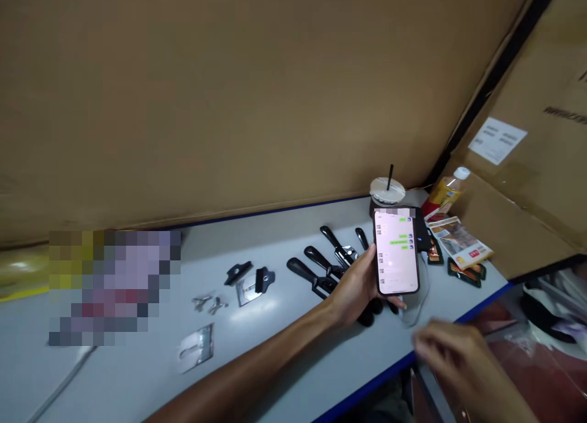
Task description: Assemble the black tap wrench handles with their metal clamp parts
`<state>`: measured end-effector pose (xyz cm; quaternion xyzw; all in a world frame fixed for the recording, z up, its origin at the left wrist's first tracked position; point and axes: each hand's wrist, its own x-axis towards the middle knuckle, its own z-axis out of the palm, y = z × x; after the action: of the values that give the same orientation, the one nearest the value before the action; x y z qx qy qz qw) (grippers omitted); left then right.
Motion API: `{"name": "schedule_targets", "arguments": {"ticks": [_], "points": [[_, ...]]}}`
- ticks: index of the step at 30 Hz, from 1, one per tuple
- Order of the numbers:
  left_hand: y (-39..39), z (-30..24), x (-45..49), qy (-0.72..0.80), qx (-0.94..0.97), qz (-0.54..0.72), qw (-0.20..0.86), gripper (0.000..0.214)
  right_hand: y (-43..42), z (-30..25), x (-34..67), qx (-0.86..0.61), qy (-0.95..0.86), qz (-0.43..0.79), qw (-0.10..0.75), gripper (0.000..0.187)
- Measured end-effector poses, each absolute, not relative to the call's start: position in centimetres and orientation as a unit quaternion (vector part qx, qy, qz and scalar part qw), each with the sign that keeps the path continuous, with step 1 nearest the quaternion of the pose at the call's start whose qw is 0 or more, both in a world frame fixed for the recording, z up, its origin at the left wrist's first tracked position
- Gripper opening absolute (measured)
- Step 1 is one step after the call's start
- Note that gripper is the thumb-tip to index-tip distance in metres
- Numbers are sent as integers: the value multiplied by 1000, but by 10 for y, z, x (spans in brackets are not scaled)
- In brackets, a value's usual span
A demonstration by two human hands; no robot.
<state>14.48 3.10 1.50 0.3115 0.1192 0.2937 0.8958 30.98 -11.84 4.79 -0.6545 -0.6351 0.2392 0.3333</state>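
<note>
Right hand: our right hand point(452, 349) is blurred at the near table edge, apart from the phone; we cannot tell whether its fingers are spread or clenched.
Near edge: a straight blue edge strip point(385, 373) runs diagonally up to the right.
Left hand: our left hand point(353, 291) grasps the phone point(397, 255), thumb along its side, screen facing us.
Phone position: raised above the right half of the white table point(137, 380), in front of the cup.
Working room: we have a stretch of smooth tabletop between our left forearm point(261, 362) and the loose parts; another lies left of them, up to the white cable point(62, 380).
Metal parts: a shiny slotted plate point(198, 349) lies nearest; beyond it sit small wing-shaped pieces point(219, 305).
Black parts: flat, glossy clips point(265, 280) lie beside and over a second plate point(247, 293).
Handled tools: glossy black rounded handles point(300, 267) fan out, partly beneath our left hand.
Right-hand goods: flat glossy packets point(465, 246), then a white-capped plastic bottle point(444, 194).
Cup: round, with a pale lid and black straw point(389, 191).
Far boundary: matte brown cardboard point(229, 105) rises along the table's far edge.
</note>
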Motion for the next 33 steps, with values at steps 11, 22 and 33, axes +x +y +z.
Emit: {"name": "schedule_targets", "arguments": {"ticks": [11,22,33], "points": [[29,10,148,137,285,292,903,58,-49,25,289,-629,-503,295,514,62],[33,11,147,180,288,314,887,62,-35,21,297,-612,-535,322,485,54],[33,14,144,222,304,312,872,62,-32,20,299,-623,-499,327,506,47]]}}
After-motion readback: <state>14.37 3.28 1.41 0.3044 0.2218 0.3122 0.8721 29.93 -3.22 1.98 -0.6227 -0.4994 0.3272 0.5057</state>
